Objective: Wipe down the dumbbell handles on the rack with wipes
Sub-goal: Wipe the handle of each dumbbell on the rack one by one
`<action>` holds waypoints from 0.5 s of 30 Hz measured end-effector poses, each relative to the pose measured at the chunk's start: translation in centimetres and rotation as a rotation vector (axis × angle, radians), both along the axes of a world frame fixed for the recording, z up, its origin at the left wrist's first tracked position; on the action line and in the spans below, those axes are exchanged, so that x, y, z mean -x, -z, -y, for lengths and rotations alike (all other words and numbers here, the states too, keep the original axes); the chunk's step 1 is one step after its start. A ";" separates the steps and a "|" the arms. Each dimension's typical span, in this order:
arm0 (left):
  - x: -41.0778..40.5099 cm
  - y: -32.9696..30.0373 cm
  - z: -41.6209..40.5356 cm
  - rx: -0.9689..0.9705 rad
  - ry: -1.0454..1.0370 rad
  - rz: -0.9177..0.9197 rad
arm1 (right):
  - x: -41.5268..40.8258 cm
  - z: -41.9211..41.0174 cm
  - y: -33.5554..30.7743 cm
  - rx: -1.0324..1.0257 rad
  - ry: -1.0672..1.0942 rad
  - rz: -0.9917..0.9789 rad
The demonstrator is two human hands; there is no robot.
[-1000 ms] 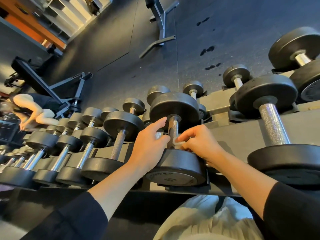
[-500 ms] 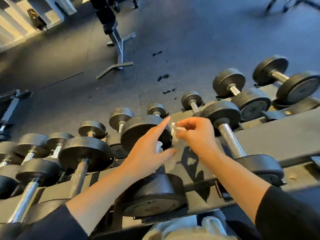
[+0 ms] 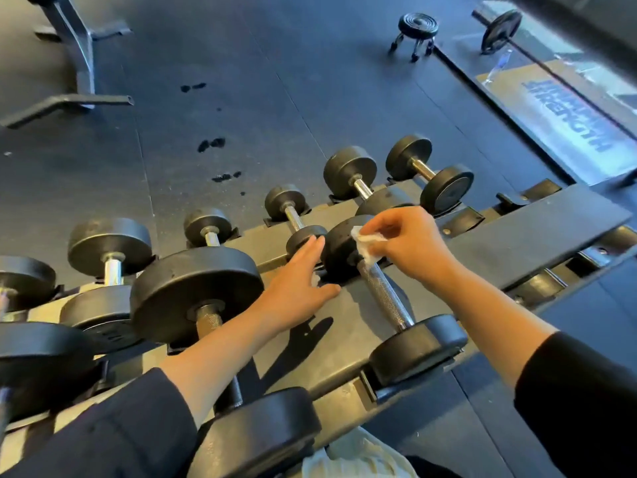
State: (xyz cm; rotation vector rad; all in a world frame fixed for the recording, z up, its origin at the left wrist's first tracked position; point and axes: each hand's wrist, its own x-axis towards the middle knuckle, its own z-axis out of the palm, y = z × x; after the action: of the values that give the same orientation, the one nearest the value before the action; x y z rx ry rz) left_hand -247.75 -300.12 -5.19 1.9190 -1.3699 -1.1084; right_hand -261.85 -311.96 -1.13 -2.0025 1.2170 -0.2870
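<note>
Shifting along the rack (image 3: 537, 232), right hand (image 3: 410, 243) pinches the wipe (image 3: 367, 248) atop a fresh handle (image 3: 384, 293); left hand (image 3: 296, 284) rests open beside it

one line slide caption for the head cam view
Right hand presses a white wipe to the far end of a dumbbell handle; left hand rests beside it.

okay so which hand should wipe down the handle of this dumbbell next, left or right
Right. The right hand already pinches the wipe at the far end of the handle. The left hand rests open on the rack, holding nothing.
</note>
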 end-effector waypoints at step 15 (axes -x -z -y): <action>0.3 2.7 1.1 0.065 -0.005 -0.056 | -0.8 -0.3 2.5 0.303 -0.658 -0.566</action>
State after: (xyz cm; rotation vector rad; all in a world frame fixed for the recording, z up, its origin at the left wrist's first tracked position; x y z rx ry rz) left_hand -248.02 -301.25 -7.90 1.8306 -1.3531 -1.0937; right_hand -261.02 -311.64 -3.62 -2.7300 0.7713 0.4776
